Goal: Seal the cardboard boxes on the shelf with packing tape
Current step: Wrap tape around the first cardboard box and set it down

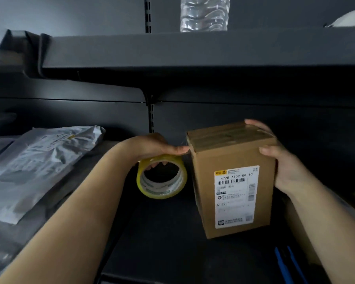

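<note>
A brown cardboard box with a white shipping label stands on the dark shelf, right of centre. Clear tape runs across its top. My right hand grips the box's right side, fingers curled over the top edge. A yellow roll of packing tape hangs just left of the box, held by my left hand, whose fingers go through the core. The left thumb presses on the box's top left edge, where a strip of tape reaches from the roll.
Grey plastic mailer bags are piled on the shelf at the left. An upper shelf hangs overhead with a clear water bottle on it. A blue-handled tool lies at the lower right, beside another cardboard box.
</note>
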The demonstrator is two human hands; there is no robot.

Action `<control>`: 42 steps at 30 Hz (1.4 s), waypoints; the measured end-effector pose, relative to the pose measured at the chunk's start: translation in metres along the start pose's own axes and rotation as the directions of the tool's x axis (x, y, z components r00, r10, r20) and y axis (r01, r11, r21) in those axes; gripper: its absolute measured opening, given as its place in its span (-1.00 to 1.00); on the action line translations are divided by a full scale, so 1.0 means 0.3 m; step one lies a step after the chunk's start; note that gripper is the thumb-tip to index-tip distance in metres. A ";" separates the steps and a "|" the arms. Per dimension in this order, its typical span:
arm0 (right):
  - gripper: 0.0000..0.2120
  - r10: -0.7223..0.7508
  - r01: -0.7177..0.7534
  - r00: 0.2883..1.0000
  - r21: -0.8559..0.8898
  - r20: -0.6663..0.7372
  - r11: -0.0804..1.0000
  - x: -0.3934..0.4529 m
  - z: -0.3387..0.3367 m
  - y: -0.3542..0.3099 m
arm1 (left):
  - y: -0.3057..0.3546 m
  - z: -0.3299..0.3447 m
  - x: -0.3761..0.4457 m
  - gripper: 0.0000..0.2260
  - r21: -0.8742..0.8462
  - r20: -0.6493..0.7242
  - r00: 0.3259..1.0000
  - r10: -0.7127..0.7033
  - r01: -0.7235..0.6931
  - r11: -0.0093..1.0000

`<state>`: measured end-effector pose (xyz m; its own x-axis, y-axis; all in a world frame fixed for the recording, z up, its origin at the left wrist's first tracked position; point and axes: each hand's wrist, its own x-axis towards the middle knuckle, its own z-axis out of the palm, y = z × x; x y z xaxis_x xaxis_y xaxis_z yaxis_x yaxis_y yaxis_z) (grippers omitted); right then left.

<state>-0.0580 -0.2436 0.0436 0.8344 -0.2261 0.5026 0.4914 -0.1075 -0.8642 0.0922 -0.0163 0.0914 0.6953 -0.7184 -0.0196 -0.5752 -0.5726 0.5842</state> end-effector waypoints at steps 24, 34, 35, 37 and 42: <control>-0.51 0.409 -0.510 0.821 -0.189 -0.399 0.839 0.158 0.063 -0.009 | 0.047 0.156 -0.092 -0.84 -0.608 -0.202 0.967 0.154 -0.247 0.755; -0.61 0.003 -0.457 0.889 -0.889 -0.457 0.028 -0.164 0.053 -0.197 | 0.097 0.195 -0.058 -0.81 -0.575 -0.310 0.951 -0.019 -0.171 0.800; -0.63 0.148 -0.440 0.874 -0.883 -0.463 -0.164 -0.241 0.063 -0.174 | 0.097 0.190 -0.055 -0.83 -0.565 -0.301 0.953 -0.021 -0.161 0.809; -0.67 0.459 -0.341 0.744 -0.867 -0.486 -0.364 -0.348 0.101 -0.093 | 0.103 0.187 -0.053 -0.87 -0.544 -0.292 0.956 -0.013 -0.155 0.825; -0.84 0.499 -0.396 0.702 -0.861 -0.508 -0.320 -0.393 0.150 0.034 | 0.103 0.181 -0.032 -0.82 -0.469 -0.286 0.958 -0.018 -0.124 0.874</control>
<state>-0.1404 -0.1744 -0.0235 0.7043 -0.7042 -0.0897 -0.7020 -0.7097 0.0592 0.0442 -0.0486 0.0655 0.7995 -0.5655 0.2027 -0.3869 -0.2267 0.8938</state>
